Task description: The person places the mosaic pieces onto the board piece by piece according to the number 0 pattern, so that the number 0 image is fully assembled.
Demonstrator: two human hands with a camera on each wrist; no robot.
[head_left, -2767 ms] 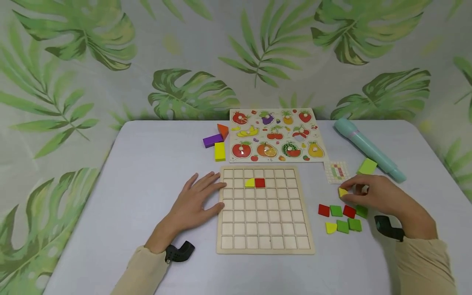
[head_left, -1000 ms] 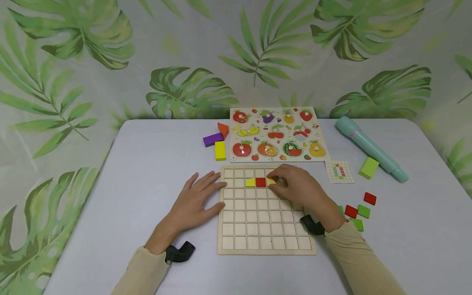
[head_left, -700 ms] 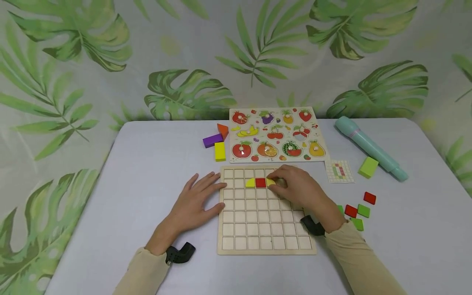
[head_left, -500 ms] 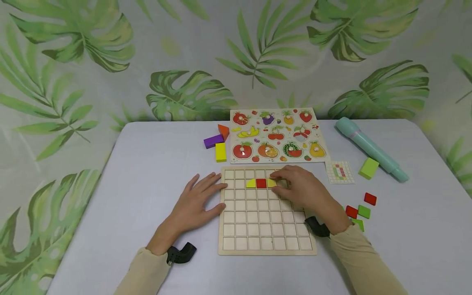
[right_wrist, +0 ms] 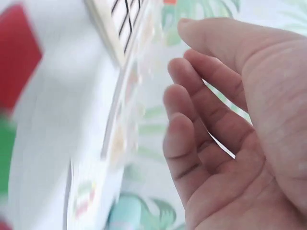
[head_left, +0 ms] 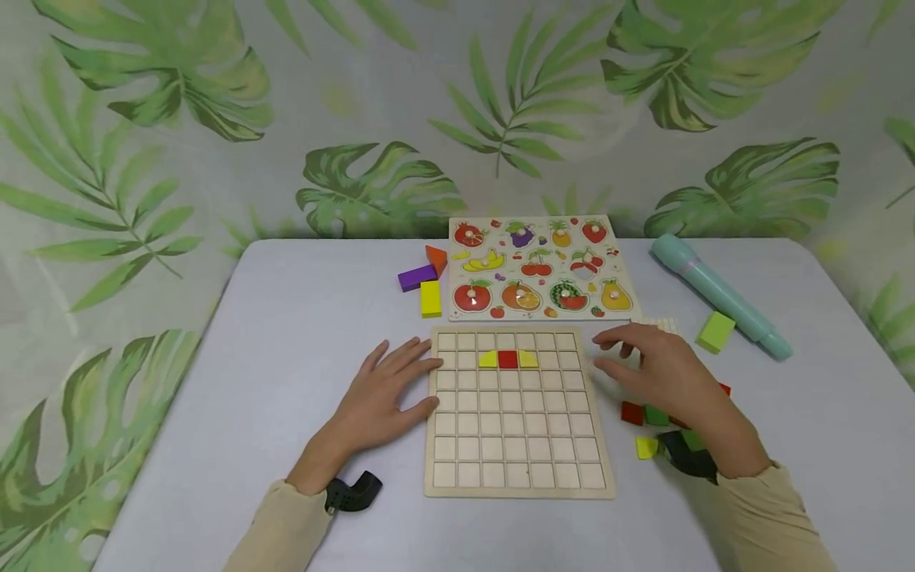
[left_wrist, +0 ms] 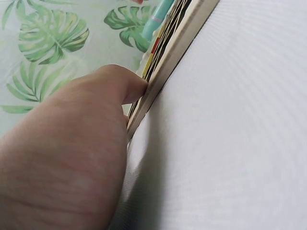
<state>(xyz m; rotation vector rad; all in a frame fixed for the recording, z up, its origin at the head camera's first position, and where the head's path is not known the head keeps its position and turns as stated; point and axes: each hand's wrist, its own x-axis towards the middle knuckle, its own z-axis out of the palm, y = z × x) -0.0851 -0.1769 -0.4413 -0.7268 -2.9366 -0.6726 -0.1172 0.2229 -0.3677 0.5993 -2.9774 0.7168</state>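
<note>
A wooden grid board (head_left: 516,491) lies flat at the middle of the table. In its second row from the back, a yellow quarter-round tile (head_left: 488,360), a red square tile (head_left: 507,360) and another yellow tile (head_left: 528,360) sit side by side. My left hand (head_left: 375,401) rests spread on the table, fingertips and thumb touching the board's left edge. Just past the board's right edge hovers my right hand (head_left: 668,373), fingers loosely bent with nothing between them. Below it lie loose tiles, including a red tile (head_left: 632,413) and a yellow tile (head_left: 646,447); others are partly hidden.
Behind the board lies a fruit knob puzzle (head_left: 539,268). Purple (head_left: 417,278), yellow (head_left: 430,299) and orange blocks stand left of it. To the right are a teal microphone-shaped toy (head_left: 722,294), a light green block (head_left: 716,332) and a pattern card (head_left: 661,324), partly covered by my right hand.
My right hand carried a yellow tile from the right to the board, let go of it beside the red tile, and moved back rightward. My left hand has stayed in place.
</note>
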